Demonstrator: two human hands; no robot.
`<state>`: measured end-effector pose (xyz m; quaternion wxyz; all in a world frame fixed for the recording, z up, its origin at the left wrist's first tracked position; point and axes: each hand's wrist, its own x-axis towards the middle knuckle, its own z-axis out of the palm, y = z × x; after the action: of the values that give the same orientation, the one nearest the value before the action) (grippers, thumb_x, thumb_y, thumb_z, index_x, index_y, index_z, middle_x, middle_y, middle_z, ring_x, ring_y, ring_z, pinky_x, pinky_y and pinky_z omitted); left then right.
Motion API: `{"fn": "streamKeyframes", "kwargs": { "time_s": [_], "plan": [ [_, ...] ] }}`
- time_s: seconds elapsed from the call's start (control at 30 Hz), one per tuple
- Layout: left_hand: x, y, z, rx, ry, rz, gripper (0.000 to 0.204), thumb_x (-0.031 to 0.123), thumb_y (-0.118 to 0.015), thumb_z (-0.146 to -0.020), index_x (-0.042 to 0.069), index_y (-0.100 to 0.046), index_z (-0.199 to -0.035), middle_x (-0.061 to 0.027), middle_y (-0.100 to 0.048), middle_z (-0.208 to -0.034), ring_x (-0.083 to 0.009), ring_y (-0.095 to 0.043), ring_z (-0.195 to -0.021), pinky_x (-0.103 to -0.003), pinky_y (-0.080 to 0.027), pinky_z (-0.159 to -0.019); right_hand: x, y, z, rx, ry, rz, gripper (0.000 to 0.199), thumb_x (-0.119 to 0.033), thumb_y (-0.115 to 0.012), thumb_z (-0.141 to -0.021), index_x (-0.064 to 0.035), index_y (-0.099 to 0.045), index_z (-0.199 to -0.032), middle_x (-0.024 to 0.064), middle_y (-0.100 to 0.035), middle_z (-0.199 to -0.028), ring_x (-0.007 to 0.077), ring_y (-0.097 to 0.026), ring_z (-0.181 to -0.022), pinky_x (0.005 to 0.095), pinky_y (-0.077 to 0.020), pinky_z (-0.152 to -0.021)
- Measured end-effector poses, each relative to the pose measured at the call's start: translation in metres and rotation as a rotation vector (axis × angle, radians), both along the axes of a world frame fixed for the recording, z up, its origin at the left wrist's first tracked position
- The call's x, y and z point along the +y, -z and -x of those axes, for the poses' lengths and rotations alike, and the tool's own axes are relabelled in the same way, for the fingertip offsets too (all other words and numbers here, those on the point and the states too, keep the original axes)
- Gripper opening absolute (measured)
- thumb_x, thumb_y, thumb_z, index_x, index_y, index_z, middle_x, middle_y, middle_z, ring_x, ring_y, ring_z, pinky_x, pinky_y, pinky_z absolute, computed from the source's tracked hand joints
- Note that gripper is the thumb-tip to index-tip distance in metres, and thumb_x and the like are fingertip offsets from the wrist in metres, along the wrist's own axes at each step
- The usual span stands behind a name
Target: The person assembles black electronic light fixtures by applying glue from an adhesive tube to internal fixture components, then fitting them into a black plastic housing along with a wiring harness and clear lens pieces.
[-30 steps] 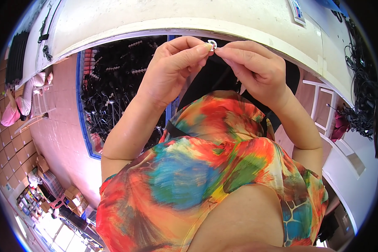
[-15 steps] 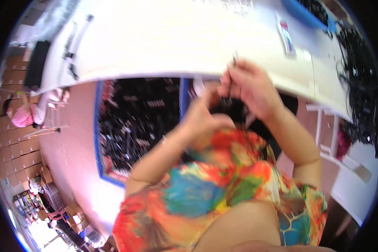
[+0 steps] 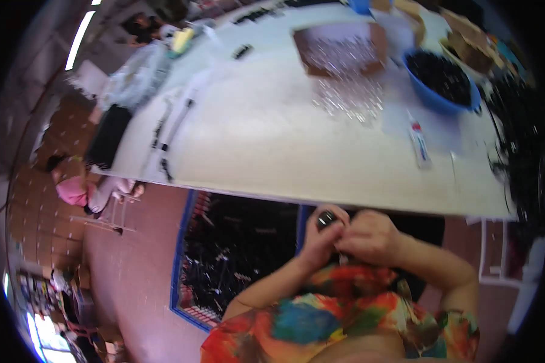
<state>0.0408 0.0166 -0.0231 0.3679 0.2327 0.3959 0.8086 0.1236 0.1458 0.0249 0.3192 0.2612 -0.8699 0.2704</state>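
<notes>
Just off the near edge of the white table point(image 3: 242, 145), the left hand point(image 3: 318, 242) curls around a shiny black piece point(image 3: 326, 219); the right hand point(image 3: 372, 237) bunches close beside it, its grip unclear. A blue basin point(image 3: 429, 98) stands toward the table's far right.

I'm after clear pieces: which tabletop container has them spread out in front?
The cardboard box, left of the blue basin: clear pieces lie inside and before it, while the basin holds black parts.
</notes>
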Motion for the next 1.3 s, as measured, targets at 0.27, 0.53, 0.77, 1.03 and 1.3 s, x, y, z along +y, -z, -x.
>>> {"fn": "streamKeyframes", "kwargs": {
  "time_s": [0.27, 0.53, 0.77, 1.03, 1.3],
  "plan": [
    [-0.002, -0.012, 0.016, -0.14, -0.104, -0.016, 0.01, 0.006, -0.052, -0.079, 0.005, -0.043, -0.077, -0.004, -0.044, -0.062, -0.0107, -0.04, -0.056, -0.024, -0.035, -0.055, 0.087, -0.009, 0.011, -0.031, 0.538, 0.056, 0.017, -0.013, -0.056, -0.078, -0.007, -0.057, -0.093, 0.0063, -0.058, -0.081, 0.0219, -0.058, -0.066, 0.0304, -0.0468, -0.057],
    [-0.02, -0.033, 0.012, 0.108, 0.024, 0.022, 0.016, 0.003, -0.064, -0.069, 0.003, -0.048, -0.069, -0.0056, -0.051, -0.063, -0.0089, -0.045, -0.052, -0.02, -0.036, -0.048, 0.207, 0.017, 0.046, -0.637, 1.251, -0.157, 0.043, -0.045, -0.052, -0.08, -0.004, -0.057, -0.091, 0.0133, -0.059, -0.079, 0.0239, -0.056, -0.066, 0.0342, -0.0441, -0.066],
    [-0.018, -0.007, 0.032, 0.212, 0.053, 0.347, 0.014, 0.003, -0.069, -0.069, 0.004, -0.059, -0.079, 0.0021, -0.053, -0.066, -0.0033, -0.048, -0.058, -0.017, -0.039, -0.052, 0.162, 0.006, 0.046, -0.679, 0.778, 0.15, 0.032, -0.033, -0.054, -0.082, -0.0034, -0.052, -0.069, -0.0012, -0.043, -0.057, 0.0049, -0.041, -0.055, 0.0214, -0.0334, -0.051],
    [-0.014, -0.005, 0.03, 0.297, 0.159, 0.4, 0.019, 0.008, -0.067, -0.071, 0.0, -0.061, -0.086, -0.0009, -0.059, -0.072, -0.005, -0.051, -0.067, -0.02, -0.042, -0.062, 0.006, 0.013, 0.004, -0.602, 0.341, 0.413, 0.024, -0.023, -0.057, -0.08, -0.0025, -0.05, -0.07, 0.0116, -0.047, -0.06, 0.0279, -0.049, -0.053, 0.0326, -0.0388, -0.047],
    [-0.017, -0.01, 0.017, 0.207, 0.135, 0.414, 0.017, 0.003, -0.065, -0.072, -0.002, -0.062, -0.087, -0.0036, -0.062, -0.076, -0.0054, -0.056, -0.069, -0.019, -0.046, -0.061, 0.0, 0.028, -0.003, -0.393, 0.347, 0.246, 0.021, -0.022, -0.061, -0.076, -0.0042, -0.052, -0.07, 0.0086, -0.048, -0.059, 0.0243, -0.048, -0.049, 0.0316, -0.0378, -0.045]
  ]
}}
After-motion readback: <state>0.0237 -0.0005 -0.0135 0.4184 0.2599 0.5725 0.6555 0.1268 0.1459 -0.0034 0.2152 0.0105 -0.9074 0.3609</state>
